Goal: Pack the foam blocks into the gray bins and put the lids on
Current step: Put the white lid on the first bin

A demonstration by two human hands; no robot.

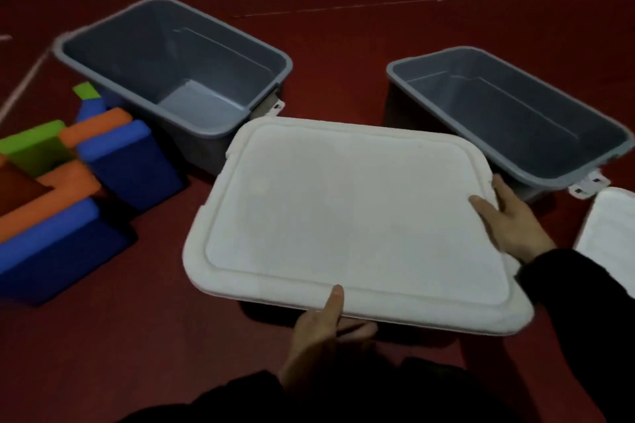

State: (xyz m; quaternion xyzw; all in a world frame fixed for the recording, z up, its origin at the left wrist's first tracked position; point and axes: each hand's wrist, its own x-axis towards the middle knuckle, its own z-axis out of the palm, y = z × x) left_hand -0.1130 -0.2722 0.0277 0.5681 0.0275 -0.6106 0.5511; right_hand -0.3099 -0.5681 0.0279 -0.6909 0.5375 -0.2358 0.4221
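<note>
A large white lid is held above the red floor in front of me. My left hand grips its near edge, thumb on top and fingers underneath. My right hand grips its right edge the same way. Two open gray bins stand behind the lid: one at the left and one at the right, both with nothing inside. Foam blocks in blue, orange and green are piled on the floor at the far left.
A second white lid lies on the floor at the right edge, beside the right bin. White latches stick out from the bins' near ends. Pale lines cross the red floor.
</note>
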